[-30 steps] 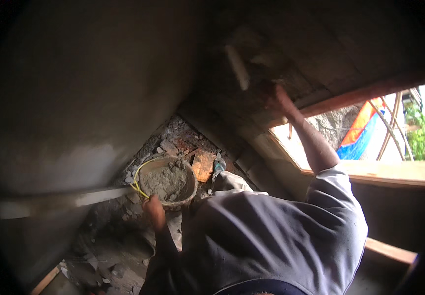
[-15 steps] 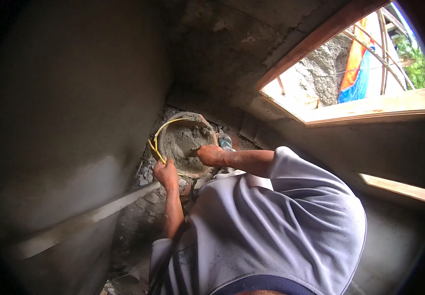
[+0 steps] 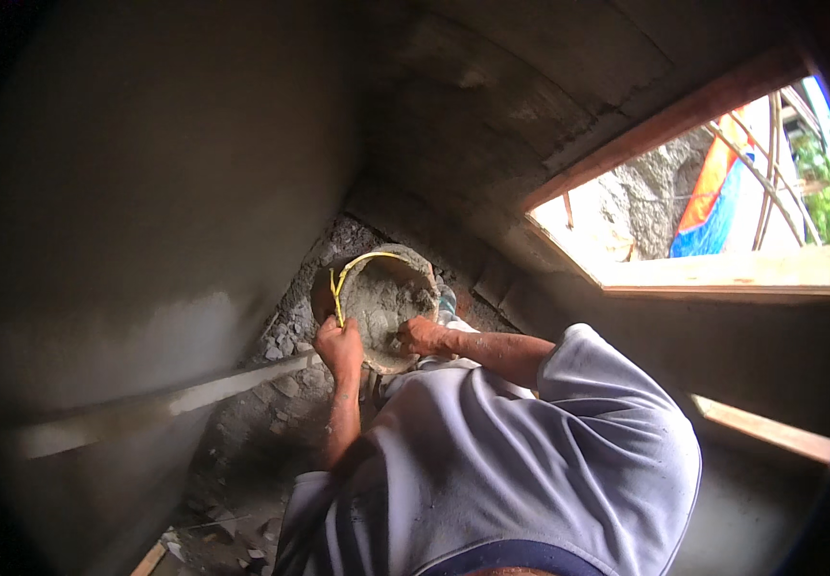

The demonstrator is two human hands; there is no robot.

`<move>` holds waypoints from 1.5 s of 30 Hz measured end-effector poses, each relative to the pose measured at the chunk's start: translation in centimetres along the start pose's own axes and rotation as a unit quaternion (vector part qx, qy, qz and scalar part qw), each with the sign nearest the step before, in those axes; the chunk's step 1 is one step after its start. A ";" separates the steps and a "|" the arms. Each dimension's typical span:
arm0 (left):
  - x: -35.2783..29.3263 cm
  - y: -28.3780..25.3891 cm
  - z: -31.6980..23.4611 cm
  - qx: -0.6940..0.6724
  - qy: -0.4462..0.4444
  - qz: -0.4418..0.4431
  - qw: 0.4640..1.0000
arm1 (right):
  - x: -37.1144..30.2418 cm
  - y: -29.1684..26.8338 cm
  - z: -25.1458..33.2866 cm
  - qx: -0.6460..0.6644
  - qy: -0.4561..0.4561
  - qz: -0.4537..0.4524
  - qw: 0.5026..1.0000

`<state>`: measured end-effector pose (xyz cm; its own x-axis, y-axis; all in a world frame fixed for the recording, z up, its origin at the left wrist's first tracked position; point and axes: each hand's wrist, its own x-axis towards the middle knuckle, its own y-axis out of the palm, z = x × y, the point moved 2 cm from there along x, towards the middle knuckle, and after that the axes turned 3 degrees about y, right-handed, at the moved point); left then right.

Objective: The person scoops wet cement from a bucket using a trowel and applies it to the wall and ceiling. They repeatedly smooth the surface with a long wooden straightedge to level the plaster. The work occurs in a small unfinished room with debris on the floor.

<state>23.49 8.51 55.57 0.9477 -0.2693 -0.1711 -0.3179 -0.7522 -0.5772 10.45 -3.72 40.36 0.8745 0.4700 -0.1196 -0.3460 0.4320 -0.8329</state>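
A round bucket [image 3: 431, 272] of wet grey mortar [image 3: 377, 298] stands on the rubble in front of me. A yellow cord-like handle [image 3: 377, 256] arches along its far left rim. My left hand [image 3: 339, 348] is closed on the bucket's near left rim, where the lower end of the handle meets it. My right hand [image 3: 422, 337] reaches inside over the right side, its fingers closed around what looks like a trowel. The tool is mostly hidden by the hand and the mortar.
A plastered wall [image 3: 146, 211] rises on the left, with a long straight board [image 3: 233, 386] along its foot. Broken stones [image 3: 285, 336] lie beside the bucket. A shoe [image 3: 447, 302] shows right of it. On the right is a wood-framed window opening [image 3: 712, 274].
My right hand has moved lower and nearer within the bucket, and the flat grey blade seen before it no longer shows clearly. My left hand stays at the rim. The whole view has shifted slightly.
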 end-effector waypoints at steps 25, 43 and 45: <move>-4.4 -3.4 16.2 -0.047 -0.311 -0.270 0.910 | 3.7 -21.8 -2.8 0.414 0.174 0.195 0.872; -0.8 0.3 14.7 0.068 -0.141 -0.158 0.975 | -3.7 -21.1 -0.8 0.039 0.269 0.004 0.962; -0.6 -1.5 10.5 -0.042 -0.139 -0.143 0.979 | -1.3 -17.0 0.6 0.071 0.253 0.098 0.960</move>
<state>23.68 16.14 48.20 0.9655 0.1242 -0.2289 -0.0287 -0.8230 -0.5674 14.96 -11.21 55.06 0.8281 0.1343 -0.5443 -0.5328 0.4906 -0.6895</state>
